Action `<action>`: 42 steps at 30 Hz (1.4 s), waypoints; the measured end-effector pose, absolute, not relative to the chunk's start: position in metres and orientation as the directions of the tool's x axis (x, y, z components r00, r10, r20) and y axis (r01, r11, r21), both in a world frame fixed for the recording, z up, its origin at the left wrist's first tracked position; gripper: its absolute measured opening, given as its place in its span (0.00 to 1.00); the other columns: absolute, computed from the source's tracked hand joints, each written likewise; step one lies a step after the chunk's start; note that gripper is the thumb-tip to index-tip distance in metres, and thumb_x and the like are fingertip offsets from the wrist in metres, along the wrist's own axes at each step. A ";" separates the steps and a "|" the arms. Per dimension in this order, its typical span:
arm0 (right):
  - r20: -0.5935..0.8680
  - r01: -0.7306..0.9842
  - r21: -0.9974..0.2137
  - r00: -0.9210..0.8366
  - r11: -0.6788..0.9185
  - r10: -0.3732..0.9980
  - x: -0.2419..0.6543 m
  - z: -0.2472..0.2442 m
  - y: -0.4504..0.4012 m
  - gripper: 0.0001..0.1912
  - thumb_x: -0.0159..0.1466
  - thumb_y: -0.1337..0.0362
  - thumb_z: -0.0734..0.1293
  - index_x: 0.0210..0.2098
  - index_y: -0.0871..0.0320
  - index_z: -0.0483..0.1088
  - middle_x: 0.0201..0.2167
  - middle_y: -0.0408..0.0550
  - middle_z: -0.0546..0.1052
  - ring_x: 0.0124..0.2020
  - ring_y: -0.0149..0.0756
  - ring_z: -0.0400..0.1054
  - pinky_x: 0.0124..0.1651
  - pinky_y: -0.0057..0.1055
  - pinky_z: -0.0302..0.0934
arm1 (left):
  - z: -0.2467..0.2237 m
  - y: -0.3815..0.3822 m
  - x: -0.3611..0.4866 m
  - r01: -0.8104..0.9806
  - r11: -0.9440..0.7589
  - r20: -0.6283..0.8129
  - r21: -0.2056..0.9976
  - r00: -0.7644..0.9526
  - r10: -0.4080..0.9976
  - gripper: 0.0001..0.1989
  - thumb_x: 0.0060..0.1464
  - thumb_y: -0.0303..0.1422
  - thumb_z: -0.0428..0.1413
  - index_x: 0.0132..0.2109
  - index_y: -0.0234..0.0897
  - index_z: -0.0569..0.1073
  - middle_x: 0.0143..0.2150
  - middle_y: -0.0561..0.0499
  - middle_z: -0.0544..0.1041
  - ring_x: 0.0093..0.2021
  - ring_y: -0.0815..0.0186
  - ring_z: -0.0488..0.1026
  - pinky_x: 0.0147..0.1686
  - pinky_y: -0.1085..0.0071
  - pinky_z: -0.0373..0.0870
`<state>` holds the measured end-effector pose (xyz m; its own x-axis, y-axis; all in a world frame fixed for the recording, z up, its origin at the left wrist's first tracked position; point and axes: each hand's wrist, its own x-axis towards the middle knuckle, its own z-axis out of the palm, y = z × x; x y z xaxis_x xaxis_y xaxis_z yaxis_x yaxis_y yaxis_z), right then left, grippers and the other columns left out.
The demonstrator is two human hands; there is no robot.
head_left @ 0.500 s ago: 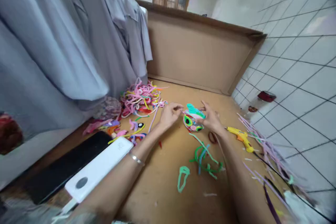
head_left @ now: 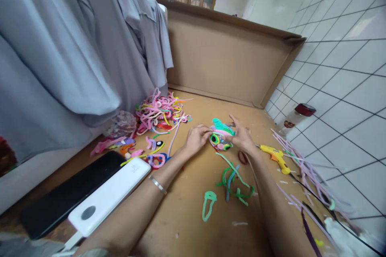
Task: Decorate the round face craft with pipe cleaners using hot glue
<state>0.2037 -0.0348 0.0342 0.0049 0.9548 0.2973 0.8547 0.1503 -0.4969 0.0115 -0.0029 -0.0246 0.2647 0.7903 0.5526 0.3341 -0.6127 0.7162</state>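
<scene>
A small colourful figure (head_left: pixel 222 133) made of fuzzy stems, with a teal top, a pink band and round green-and-yellow eyes, is between my hands over the cardboard. My left hand (head_left: pixel 197 137) is at its left edge, thumb and fingers pinched together on it. On the other side my right hand (head_left: pixel 241 134) grips its right edge, with the index finger raised. The palm side of the right hand and part of the figure are hidden.
Green and blue stem pieces (head_left: pixel 230 180) and a green loop (head_left: pixel 208 205) lie nearer. A yellow glue gun (head_left: pixel 276 157) is right, beside lilac stems (head_left: pixel 306 168). At left are a pink stem pile (head_left: pixel 157 112), a white power bank (head_left: pixel 110 194) and a black phone-like slab (head_left: pixel 75 192).
My left hand has closed in on the figure's left edge, its fingers now more pressed together. My right hand stays at the right side. The view has shifted slightly.
</scene>
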 end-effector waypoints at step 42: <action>0.338 0.855 -0.479 -0.032 0.201 0.941 0.202 0.032 -0.036 0.26 0.49 0.63 0.72 0.48 0.52 0.68 0.48 0.50 0.78 0.52 0.52 0.70 0.61 0.63 0.42 | -0.032 -0.007 0.015 0.266 -0.593 0.554 0.760 0.211 0.805 0.08 0.56 0.30 0.57 0.37 0.38 0.81 0.33 0.47 0.78 0.33 0.65 0.73 0.38 0.70 0.67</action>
